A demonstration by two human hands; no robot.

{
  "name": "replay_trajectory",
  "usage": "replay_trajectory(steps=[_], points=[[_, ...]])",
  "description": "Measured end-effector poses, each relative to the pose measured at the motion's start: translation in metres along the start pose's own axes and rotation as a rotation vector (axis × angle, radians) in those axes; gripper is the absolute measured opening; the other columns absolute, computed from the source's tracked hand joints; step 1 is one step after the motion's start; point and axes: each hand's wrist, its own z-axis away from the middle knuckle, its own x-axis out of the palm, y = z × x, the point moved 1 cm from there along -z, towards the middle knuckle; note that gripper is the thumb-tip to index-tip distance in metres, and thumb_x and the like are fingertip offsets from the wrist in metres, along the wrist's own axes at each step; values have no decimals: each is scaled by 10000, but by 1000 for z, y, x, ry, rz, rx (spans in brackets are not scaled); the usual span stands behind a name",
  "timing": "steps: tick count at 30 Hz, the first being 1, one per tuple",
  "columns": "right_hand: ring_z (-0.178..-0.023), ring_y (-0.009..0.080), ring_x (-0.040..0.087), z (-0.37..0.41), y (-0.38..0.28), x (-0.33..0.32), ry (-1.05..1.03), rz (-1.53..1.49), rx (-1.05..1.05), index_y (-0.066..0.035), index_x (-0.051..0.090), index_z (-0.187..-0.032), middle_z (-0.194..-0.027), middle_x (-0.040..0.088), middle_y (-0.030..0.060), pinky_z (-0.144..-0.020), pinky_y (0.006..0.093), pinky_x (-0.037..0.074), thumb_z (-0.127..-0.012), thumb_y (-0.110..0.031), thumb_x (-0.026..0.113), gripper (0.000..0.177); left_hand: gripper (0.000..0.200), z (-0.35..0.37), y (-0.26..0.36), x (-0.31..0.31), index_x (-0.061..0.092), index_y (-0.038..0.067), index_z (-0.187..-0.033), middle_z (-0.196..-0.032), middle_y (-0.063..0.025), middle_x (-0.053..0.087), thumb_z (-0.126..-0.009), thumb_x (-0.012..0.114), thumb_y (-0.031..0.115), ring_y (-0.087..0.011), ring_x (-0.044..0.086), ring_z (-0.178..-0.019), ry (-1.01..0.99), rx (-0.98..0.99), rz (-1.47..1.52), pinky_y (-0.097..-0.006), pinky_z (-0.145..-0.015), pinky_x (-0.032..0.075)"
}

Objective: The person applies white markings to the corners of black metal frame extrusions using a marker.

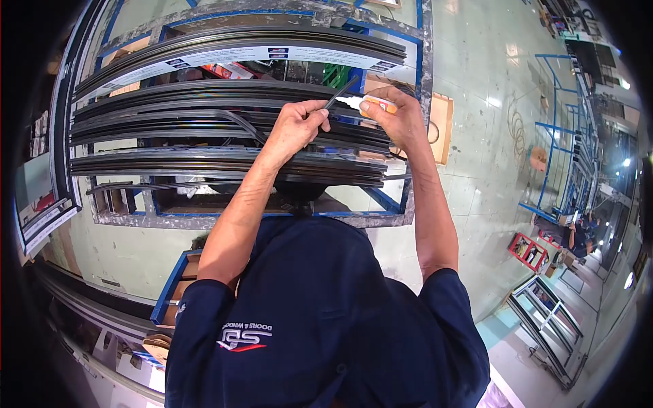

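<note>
My left hand (299, 128) pinches a thin dark rubber strip (342, 91) whose free end slants up and to the right. In my right hand (398, 117) is a small glue bottle (382, 104) with an orange-and-white label. Its white nozzle (348, 101) points left and reaches right up to the strip, close to my left fingertips. Beneath both hands lie long dark window-frame profiles (204, 102), stacked in rows. A looped length of black gasket (235, 119) runs over the profiles left of my left hand.
The profiles lie across a blue metal rack (422, 61) with worn edges. A cardboard box (442, 129) stands at its right side on the pale floor. Blue frames (554, 143), a red crate (528, 250) and a person (580, 238) are farther right. A blue tray (173, 289) stands at lower left.
</note>
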Motion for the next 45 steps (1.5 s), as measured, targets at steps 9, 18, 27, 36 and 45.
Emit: replay_trajectory(steps=[9, 18, 27, 36, 45], points=[[-856, 186, 687, -8, 9, -8, 66, -91, 16, 5, 776, -1021, -929, 743, 102, -810, 324, 550, -855, -231, 853, 298, 361, 1, 1, 0, 648, -44, -1361, -810, -40, 692, -1043, 602, 120, -39, 469, -532, -6, -13, -8, -207, -443, 359], [-875, 145, 673, -17, 10, -20, 104, -139, 65, 23, 759, -1048, -942, 740, 79, -826, 286, 540, -871, -236, 841, 324, 358, 1, -3, -2, 648, -37, -1368, -816, -42, 692, -1048, 598, 115, -39, 464, -526, -17, 7, 10, -199, -437, 356], [-911, 122, 668, 6, 7, -11, 95, -327, -6, -2, 759, -1063, -988, 744, 58, -844, 267, 533, -874, -293, 848, 359, 269, -1, -3, -4, 669, -49, -1217, -809, -92, 714, -1077, 521, 128, -57, 467, -506, -55, 35, 49, -212, -439, 355], [-898, 217, 681, 10, 14, 17, 60, -95, -18, -48, 771, -1098, -940, 729, 146, -836, 334, 535, -851, -331, 856, 385, 270, -1, -1, -9, 660, -13, -1100, -740, -76, 663, -1086, 468, 177, -87, 487, -494, -80, -6, 164, -236, -442, 370], [-906, 148, 718, 8, 14, 17, 29, 4, -49, -8, 741, -1118, -1001, 759, 93, -824, 293, 586, -894, -255, 834, 346, 260, 0, 1, -8, 661, -9, -1099, -722, -53, 643, -1083, 477, 173, -88, 485, -482, -57, -25, 184, -236, -439, 377]])
